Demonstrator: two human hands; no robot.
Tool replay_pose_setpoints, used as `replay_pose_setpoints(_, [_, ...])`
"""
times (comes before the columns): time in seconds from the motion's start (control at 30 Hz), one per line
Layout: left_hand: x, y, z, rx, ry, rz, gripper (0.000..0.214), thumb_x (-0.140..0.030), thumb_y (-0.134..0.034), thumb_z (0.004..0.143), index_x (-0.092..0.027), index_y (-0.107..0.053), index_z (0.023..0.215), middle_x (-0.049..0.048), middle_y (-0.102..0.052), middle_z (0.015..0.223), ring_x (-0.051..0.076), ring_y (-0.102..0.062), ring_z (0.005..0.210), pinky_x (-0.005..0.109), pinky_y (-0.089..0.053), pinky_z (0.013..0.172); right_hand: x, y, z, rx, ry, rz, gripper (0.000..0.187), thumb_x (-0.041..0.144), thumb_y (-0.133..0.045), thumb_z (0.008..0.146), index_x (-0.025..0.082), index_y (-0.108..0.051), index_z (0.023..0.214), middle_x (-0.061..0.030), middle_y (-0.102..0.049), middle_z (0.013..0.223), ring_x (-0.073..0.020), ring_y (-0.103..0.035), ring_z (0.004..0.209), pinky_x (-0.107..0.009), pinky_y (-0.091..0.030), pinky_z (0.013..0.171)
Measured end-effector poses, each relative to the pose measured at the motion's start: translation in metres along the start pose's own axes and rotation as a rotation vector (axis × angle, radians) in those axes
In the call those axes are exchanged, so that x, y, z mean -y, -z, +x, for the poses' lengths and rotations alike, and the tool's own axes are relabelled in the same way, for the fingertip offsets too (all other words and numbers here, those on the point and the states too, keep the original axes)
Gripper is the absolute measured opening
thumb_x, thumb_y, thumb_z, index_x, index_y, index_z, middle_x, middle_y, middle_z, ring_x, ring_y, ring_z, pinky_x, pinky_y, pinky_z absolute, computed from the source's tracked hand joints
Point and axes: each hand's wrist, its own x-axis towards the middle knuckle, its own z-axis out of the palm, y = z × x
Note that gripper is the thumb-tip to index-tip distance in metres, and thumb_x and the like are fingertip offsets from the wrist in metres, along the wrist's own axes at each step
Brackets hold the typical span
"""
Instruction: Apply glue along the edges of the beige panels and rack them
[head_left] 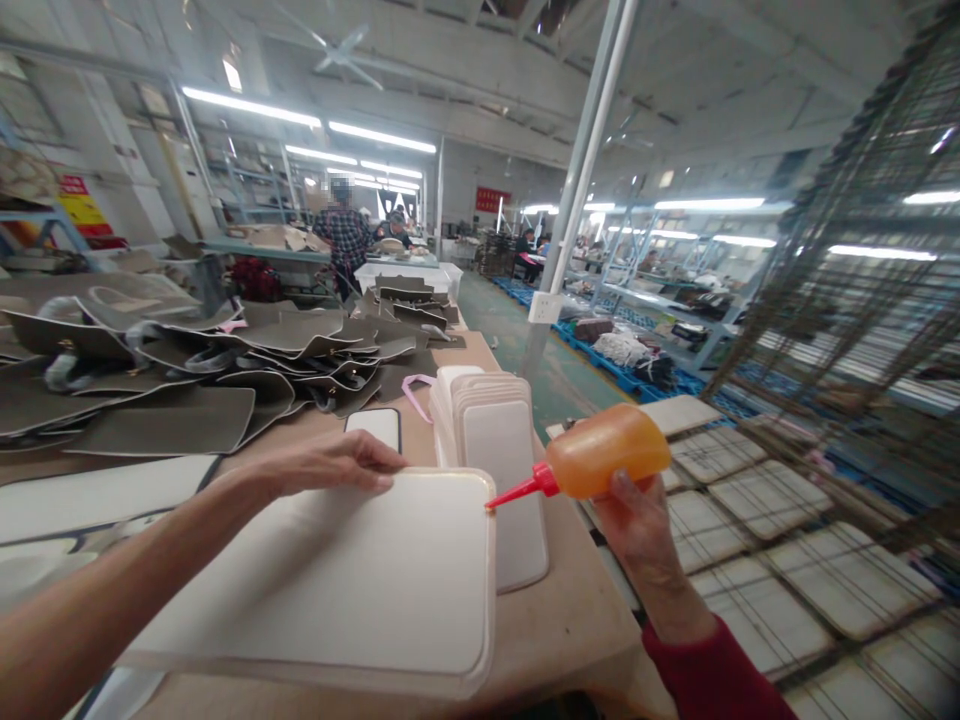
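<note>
My left hand grips the far edge of a white rounded panel, thumb on top and fingers mostly hidden beneath. A shiny strip runs along the panel's far border. In my right hand is an orange glue bottle, tipped so its red nozzle points left and down. The nozzle's tip meets the panel's far right corner. Right behind the panel, a stack of similar smaller white panels leans on the brown table.
Dark grey bag pieces with pale edges pile up at the left. On the right, a wire rack carries several white panels. A pole with a socket box stands beyond the table. Farther back, a person stands by a workbench.
</note>
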Motion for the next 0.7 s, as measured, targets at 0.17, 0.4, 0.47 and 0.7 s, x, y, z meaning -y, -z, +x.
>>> replay_pose_setpoints(0.17, [0.003, 0.001, 0.001, 0.028, 0.020, -0.052, 0.030, -0.035, -0.060, 0.082, -0.024, -0.071, 0.108, 0.0004, -0.072, 0.092, 0.019, -0.060, 0.086, 0.025, -0.042, 0.076, 0.000, 0.006, -0.003, -0.006, 0.001, -0.047, 0.038, 0.033, -0.082, 0.056, 0.026, -0.068, 0.091, 0.0004, -0.071, 0.086, -0.0167, -0.065, 0.080, -0.029, -0.055, 0.072])
replay_pose_setpoints(0.4, [0.005, 0.000, 0.001, 0.054, 0.019, -0.122, 0.032, -0.037, -0.060, 0.080, -0.023, -0.072, 0.106, 0.0009, -0.072, 0.088, 0.019, -0.062, 0.077, 0.026, -0.045, 0.074, -0.001, 0.009, -0.010, -0.028, -0.015, -0.056, 0.041, 0.032, -0.083, 0.056, 0.028, -0.068, 0.093, 0.0029, -0.070, 0.080, -0.0156, -0.065, 0.075, -0.030, -0.054, 0.074])
replay_pose_setpoints(0.47, [0.006, 0.000, 0.001, 0.041, 0.023, -0.132, 0.032, -0.037, -0.061, 0.080, -0.022, -0.072, 0.106, 0.0013, -0.073, 0.089, 0.020, -0.062, 0.078, 0.026, -0.045, 0.075, 0.001, 0.007, -0.012, -0.003, -0.045, -0.058, 0.050, 0.034, -0.082, 0.056, 0.028, -0.065, 0.102, 0.0005, -0.071, 0.089, -0.0189, -0.066, 0.081, -0.037, -0.053, 0.081])
replay_pose_setpoints(0.7, [0.015, 0.002, 0.001, 0.019, 0.055, -0.187, 0.035, -0.037, -0.063, 0.078, -0.022, -0.072, 0.108, 0.0041, -0.074, 0.092, 0.022, -0.064, 0.081, 0.028, -0.048, 0.075, 0.001, 0.006, -0.018, 0.038, -0.048, -0.060, 0.057, 0.037, -0.082, 0.057, 0.027, -0.063, 0.109, -0.0035, -0.071, 0.096, -0.0219, -0.068, 0.079, -0.042, -0.053, 0.084])
